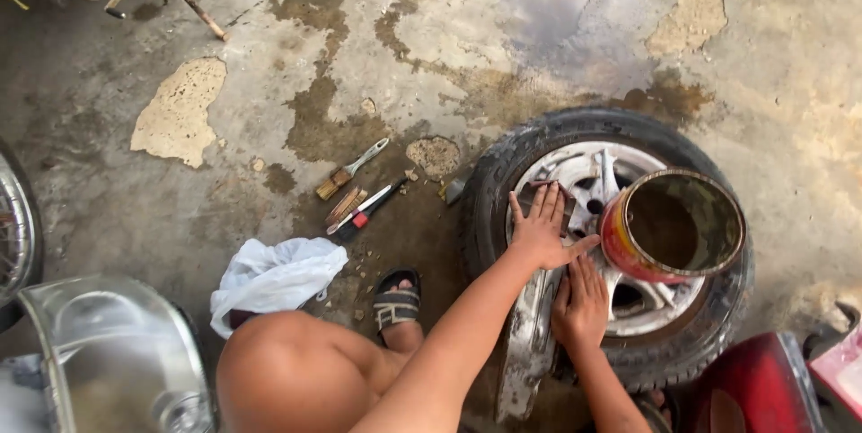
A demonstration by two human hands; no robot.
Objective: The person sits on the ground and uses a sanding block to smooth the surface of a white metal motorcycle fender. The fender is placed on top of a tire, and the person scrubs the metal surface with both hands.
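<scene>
From the head view, the wheel point(575, 181) is lying flat on the concrete floor point(269, 83), with an open tin can point(673, 226) resting on its rim. The left hand point(541, 231) is pressing down, fingers spread wide; the right hand point(582, 303) is lying flat, fingers together. Keeping both palms flat probably steadies it best.
</scene>
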